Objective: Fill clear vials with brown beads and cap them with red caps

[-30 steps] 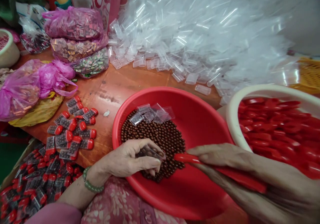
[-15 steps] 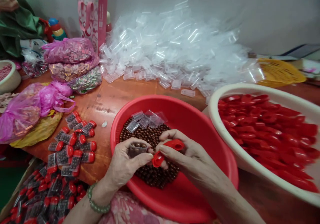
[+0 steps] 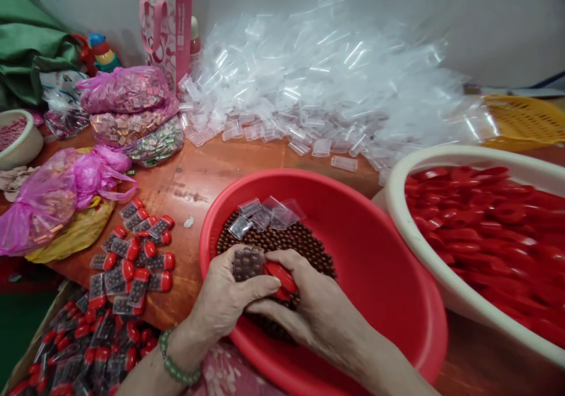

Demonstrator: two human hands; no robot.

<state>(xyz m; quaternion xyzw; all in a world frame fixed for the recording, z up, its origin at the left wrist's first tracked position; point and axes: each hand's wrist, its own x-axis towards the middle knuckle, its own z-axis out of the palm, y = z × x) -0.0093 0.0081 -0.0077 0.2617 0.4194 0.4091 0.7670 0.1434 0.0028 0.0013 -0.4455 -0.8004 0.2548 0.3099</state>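
My left hand (image 3: pixel 223 299) is closed around a small clear container (image 3: pixel 248 263) filled with brown beads, held over the red basin (image 3: pixel 379 266). Pressed against it from the right, my right hand (image 3: pixel 309 308) pinches a red cap (image 3: pixel 282 277) against the container's open end. Both hands meet above the heap of brown beads (image 3: pixel 304 244) in the basin. A few empty clear containers (image 3: pixel 265 215) lie on the beads at the back of the heap.
A white basin (image 3: pixel 399 208) of red caps (image 3: pixel 489 225) stands right. Filled capped containers (image 3: pixel 136 255) lie on the table at left and in a box (image 3: pixel 79 349) below. A big pile of clear containers (image 3: pixel 318 90), pink bags (image 3: pixel 123 90) and a yellow basket (image 3: pixel 525 119) sit behind.
My right hand came back from the white basin with a red cap and brought it to the filled container in my left hand. The cap now sits against the container's end.
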